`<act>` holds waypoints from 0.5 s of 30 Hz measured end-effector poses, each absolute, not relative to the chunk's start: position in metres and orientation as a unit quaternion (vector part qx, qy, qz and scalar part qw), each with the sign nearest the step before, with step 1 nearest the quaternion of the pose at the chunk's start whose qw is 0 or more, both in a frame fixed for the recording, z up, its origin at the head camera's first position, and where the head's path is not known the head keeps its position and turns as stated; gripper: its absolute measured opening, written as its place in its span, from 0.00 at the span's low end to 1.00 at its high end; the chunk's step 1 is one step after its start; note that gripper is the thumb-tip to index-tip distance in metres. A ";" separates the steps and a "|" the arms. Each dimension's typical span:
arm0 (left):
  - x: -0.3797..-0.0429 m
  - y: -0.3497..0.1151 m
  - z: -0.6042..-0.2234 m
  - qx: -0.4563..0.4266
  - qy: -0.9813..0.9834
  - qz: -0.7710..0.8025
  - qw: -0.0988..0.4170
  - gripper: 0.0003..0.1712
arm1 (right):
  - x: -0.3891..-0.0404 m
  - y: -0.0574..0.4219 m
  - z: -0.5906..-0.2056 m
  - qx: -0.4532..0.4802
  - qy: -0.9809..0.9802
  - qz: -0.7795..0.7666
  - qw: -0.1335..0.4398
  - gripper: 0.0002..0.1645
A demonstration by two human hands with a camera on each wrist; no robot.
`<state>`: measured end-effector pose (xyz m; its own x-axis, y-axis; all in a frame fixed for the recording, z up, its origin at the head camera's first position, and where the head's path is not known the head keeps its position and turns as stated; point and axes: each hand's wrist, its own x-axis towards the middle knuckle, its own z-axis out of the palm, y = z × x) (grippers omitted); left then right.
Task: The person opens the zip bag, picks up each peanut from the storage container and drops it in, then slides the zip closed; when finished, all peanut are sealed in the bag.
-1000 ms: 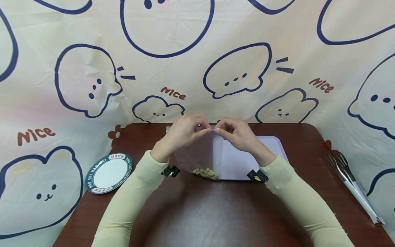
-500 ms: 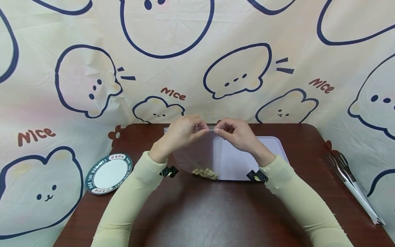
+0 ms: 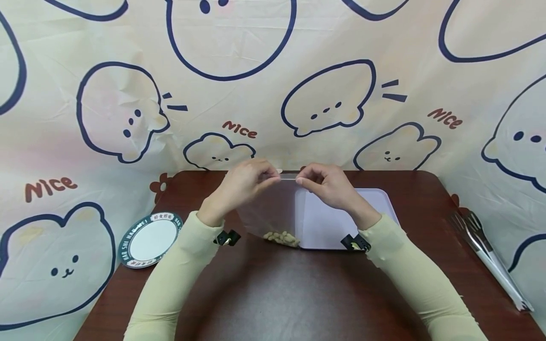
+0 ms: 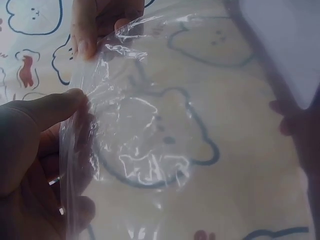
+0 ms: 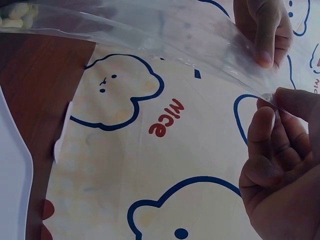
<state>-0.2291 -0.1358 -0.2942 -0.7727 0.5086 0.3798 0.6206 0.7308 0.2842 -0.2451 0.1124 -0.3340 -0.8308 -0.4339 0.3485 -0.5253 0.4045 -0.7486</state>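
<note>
A clear plastic bag (image 3: 270, 208) hangs upright above the table, with several small pale pieces (image 3: 281, 238) that look like peanuts gathered in its bottom corner. My left hand (image 3: 248, 183) pinches the top edge of the bag between thumb and fingers. At the same edge's right end, my right hand (image 3: 330, 187) pinches the bag's corner. A short stretch of the rim shows between the two hands. In the left wrist view the film (image 4: 150, 120) is creased and shiny beside the thumb. Whether the bag's mouth is sealed, I cannot tell.
Behind the bag lies a pale lavender tray (image 3: 347, 232) on the dark brown table (image 3: 277, 293). A round plate (image 3: 151, 239) with a green rim stands at the left edge. Metal tongs (image 3: 490, 258) lie at the right. A cartoon-printed cloth (image 3: 324, 42) hangs behind.
My left hand has slid a little to the left along the bag's top edge, widening the gap between the hands. My right hand stays in place.
</note>
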 end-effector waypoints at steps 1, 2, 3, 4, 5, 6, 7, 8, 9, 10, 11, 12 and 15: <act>-0.229 -0.137 -0.294 -0.306 -0.920 -0.200 0.141 0.08 | -0.245 0.113 -0.334 0.287 -0.837 0.463 0.050 0.09; -0.229 -0.138 -0.294 -0.306 -0.920 -0.199 0.142 0.07 | -0.245 0.113 -0.334 0.286 -0.838 0.463 0.050 0.09; -0.228 -0.139 -0.294 -0.305 -0.921 -0.198 0.143 0.07 | -0.245 0.113 -0.333 0.285 -0.839 0.462 0.050 0.09; -0.228 -0.140 -0.294 -0.304 -0.921 -0.197 0.144 0.07 | -0.245 0.113 -0.333 0.283 -0.839 0.461 0.050 0.08; -0.228 -0.141 -0.294 -0.304 -0.921 -0.196 0.145 0.07 | -0.245 0.113 -0.333 0.281 -0.840 0.461 0.050 0.09; -0.228 -0.143 -0.294 -0.304 -0.921 -0.195 0.146 0.07 | -0.245 0.114 -0.333 0.279 -0.841 0.460 0.050 0.09; -0.228 -0.144 -0.294 -0.304 -0.921 -0.194 0.147 0.07 | -0.245 0.114 -0.333 0.276 -0.842 0.460 0.050 0.09; -0.228 -0.146 -0.295 -0.304 -0.921 -0.194 0.148 0.07 | -0.245 0.114 -0.333 0.274 -0.843 0.460 0.049 0.08; -0.229 -0.147 -0.295 -0.303 -0.921 -0.194 0.149 0.07 | -0.245 0.114 -0.333 0.273 -0.843 0.460 0.050 0.08; -0.228 -0.148 -0.295 -0.302 -0.921 -0.194 0.150 0.07 | -0.245 0.114 -0.332 0.272 -0.844 0.460 0.050 0.08; -0.228 -0.149 -0.295 -0.301 -0.922 -0.194 0.150 0.07 | -0.245 0.115 -0.332 0.272 -0.844 0.460 0.050 0.08; -0.228 -0.151 -0.295 -0.300 -0.922 -0.194 0.150 0.07 | -0.244 0.115 -0.332 0.272 -0.844 0.460 0.049 0.08; -0.227 -0.154 -0.295 -0.296 -0.924 -0.195 0.146 0.08 | -0.244 0.115 -0.332 0.271 -0.843 0.461 0.048 0.08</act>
